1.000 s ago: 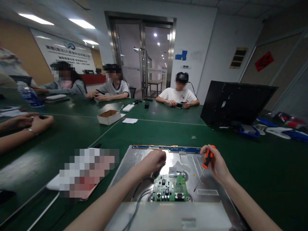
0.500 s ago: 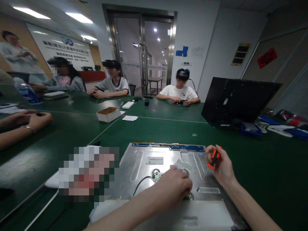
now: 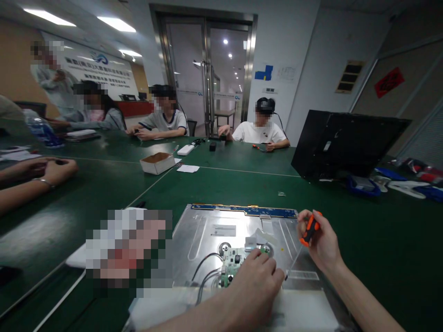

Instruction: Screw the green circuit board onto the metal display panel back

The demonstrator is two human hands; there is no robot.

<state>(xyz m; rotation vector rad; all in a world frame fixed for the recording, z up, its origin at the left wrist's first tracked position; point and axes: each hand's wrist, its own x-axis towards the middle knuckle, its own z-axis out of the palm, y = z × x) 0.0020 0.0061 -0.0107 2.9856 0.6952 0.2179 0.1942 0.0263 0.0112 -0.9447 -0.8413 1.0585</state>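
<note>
In my right hand (image 3: 321, 242) is a screwdriver with an orange and black handle (image 3: 310, 229). Its thin shaft slants down and left over the metal back of a display panel (image 3: 199, 230), the dark tip close to my left fingers. My left hand (image 3: 259, 281) is closed over the right part of a green circuit board (image 3: 235, 258); whatever its fingers pinch is hidden beneath them. Dark cables (image 3: 204, 276) run from the board's left side. A long blue circuit strip (image 3: 221, 210) lines the panel's far edge, and a whitish sheet (image 3: 166, 302) covers its near part.
Left of the panel lies a pixelated object (image 3: 128, 249) with a white cable (image 3: 60, 299). Farther back are an open cardboard box (image 3: 157, 163) and a black monitor-like casing (image 3: 349, 145). Other people sit around the green table (image 3: 242, 182); a person's hands (image 3: 58, 171) are at left.
My left hand has shifted right and nearer to me, uncovering more of the green board and its cables. My right hand still holds the screwdriver. A person across the table has reached out sideways.
</note>
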